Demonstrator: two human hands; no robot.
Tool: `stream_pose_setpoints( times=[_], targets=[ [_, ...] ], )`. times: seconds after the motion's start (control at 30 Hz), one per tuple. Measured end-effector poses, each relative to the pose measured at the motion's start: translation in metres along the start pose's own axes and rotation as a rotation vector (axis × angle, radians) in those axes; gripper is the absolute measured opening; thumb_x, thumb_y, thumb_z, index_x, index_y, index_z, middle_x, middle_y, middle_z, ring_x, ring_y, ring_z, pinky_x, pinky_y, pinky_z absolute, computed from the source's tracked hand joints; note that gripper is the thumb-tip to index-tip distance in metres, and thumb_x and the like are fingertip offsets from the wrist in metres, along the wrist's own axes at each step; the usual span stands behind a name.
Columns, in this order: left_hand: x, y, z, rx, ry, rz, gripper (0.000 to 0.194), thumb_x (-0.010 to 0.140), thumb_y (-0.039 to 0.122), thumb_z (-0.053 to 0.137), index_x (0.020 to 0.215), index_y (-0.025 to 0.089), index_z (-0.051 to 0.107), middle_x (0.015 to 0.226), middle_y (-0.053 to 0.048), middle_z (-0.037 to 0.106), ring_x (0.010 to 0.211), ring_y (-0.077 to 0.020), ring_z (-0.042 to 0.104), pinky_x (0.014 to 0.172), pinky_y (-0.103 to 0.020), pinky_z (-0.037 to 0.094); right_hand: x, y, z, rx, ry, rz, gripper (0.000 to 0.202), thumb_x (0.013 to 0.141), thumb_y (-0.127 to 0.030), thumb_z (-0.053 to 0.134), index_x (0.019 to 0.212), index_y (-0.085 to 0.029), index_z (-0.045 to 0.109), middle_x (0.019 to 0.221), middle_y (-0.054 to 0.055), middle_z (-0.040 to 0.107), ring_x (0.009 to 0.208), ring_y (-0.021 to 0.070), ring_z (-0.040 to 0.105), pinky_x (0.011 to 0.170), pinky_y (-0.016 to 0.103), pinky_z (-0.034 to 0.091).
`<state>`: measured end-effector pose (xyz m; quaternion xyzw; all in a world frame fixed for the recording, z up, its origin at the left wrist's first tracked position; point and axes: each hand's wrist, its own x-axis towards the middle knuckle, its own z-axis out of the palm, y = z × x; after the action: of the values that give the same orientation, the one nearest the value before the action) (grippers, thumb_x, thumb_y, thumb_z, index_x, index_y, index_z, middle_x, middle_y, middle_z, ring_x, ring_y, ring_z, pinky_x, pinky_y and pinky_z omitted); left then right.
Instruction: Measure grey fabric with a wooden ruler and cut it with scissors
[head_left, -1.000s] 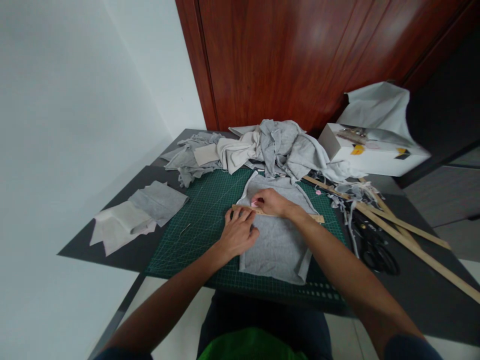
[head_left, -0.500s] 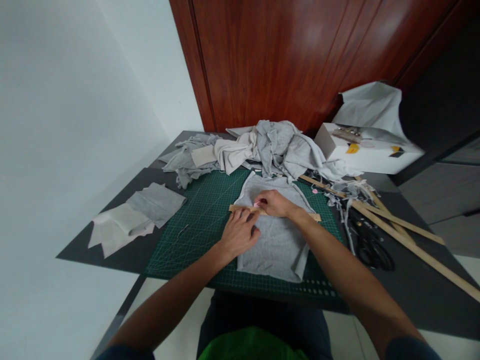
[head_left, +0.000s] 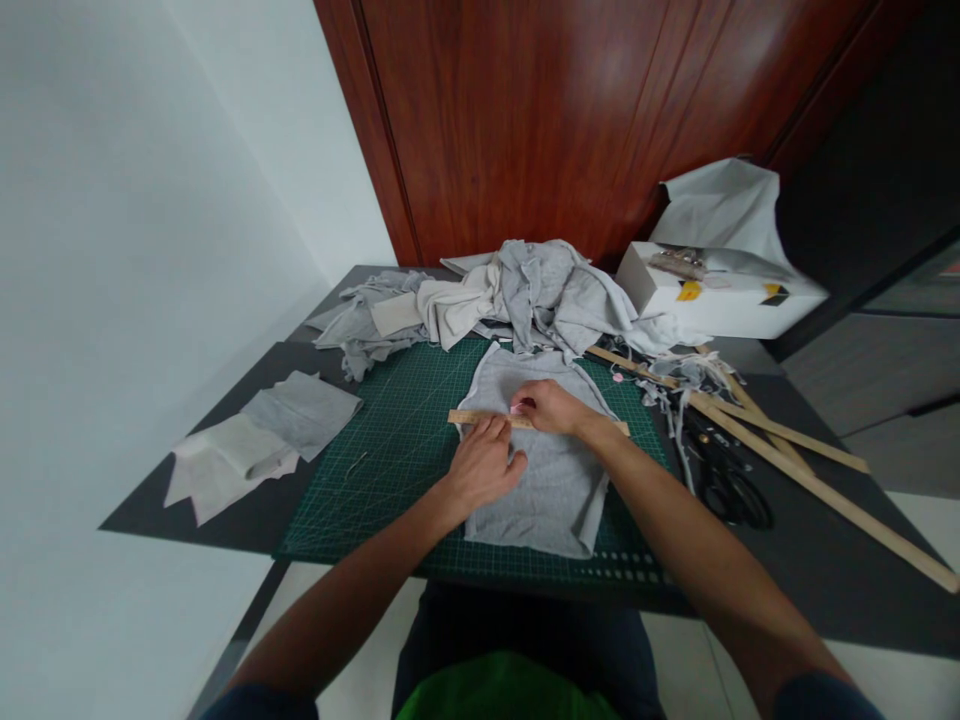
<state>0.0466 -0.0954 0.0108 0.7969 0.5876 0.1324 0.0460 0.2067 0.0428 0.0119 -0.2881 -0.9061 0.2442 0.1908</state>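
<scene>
A grey piece of knit fabric (head_left: 551,500) lies spread on the green cutting mat (head_left: 405,440). Across it, side to side, runs a wooden ruler (head_left: 459,416). My left hand (head_left: 487,462) is open, its fingers stretched out and pressing on the ruler left of its middle. Just beyond, at the ruler's far edge, my right hand (head_left: 549,406) pinches a small pink piece of tailor's chalk (head_left: 517,409). My right forearm passes over the fabric's right side and hides part of it.
Crumpled grey and cream fabric (head_left: 555,290) is heaped at the back. Cut pieces (head_left: 300,410) lie on the left. On the right are black scissors (head_left: 731,490), long wooden strips (head_left: 817,490), fabric scraps (head_left: 690,375) and a white box (head_left: 697,300).
My left hand has slid a little to the right along the ruler. My right hand keeps its pinch by the ruler's far edge. The whole view has shifted slightly.
</scene>
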Motion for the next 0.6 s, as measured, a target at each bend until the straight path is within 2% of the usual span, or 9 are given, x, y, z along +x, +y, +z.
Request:
stream_pose_setpoints(
  times=[0.23, 0.47, 0.6],
  targets=[
    [-0.004, 0.007, 0.002, 0.056, 0.028, 0.019, 0.045, 0.096, 0.034, 0.055, 0.137, 0.016, 0.06, 0.141, -0.017, 0.058, 0.134, -0.0345, 0.049, 0.115, -0.052, 0.041, 0.006, -0.012, 0.009, 0.041, 0.049, -0.026, 0.016, 0.091, -0.009, 0.064, 0.087, -0.015, 0.078, 0.085, 0.006, 0.075, 0.078, 0.0153, 0.064, 0.075, 0.024, 0.045],
    [-0.003, 0.014, 0.002, 0.096, 0.013, -0.009, 0.049, 0.095, 0.037, 0.055, 0.14, 0.017, 0.058, 0.139, -0.017, 0.055, 0.131, -0.0362, 0.048, 0.113, -0.054, 0.04, -0.013, 0.004, -0.007, 0.001, 0.03, 0.015, 0.016, 0.087, -0.007, 0.064, 0.085, -0.015, 0.078, 0.083, 0.006, 0.075, 0.075, 0.0158, 0.064, 0.072, 0.024, 0.043],
    [0.001, 0.015, 0.001, 0.049, -0.018, -0.019, 0.049, 0.094, 0.034, 0.056, 0.139, 0.015, 0.058, 0.142, -0.017, 0.054, 0.133, -0.0353, 0.047, 0.115, -0.054, 0.039, -0.011, 0.0, -0.005, -0.033, 0.036, -0.013, 0.017, 0.09, -0.01, 0.062, 0.086, -0.015, 0.078, 0.086, 0.008, 0.076, 0.079, 0.0173, 0.065, 0.075, 0.025, 0.045]
  ],
)
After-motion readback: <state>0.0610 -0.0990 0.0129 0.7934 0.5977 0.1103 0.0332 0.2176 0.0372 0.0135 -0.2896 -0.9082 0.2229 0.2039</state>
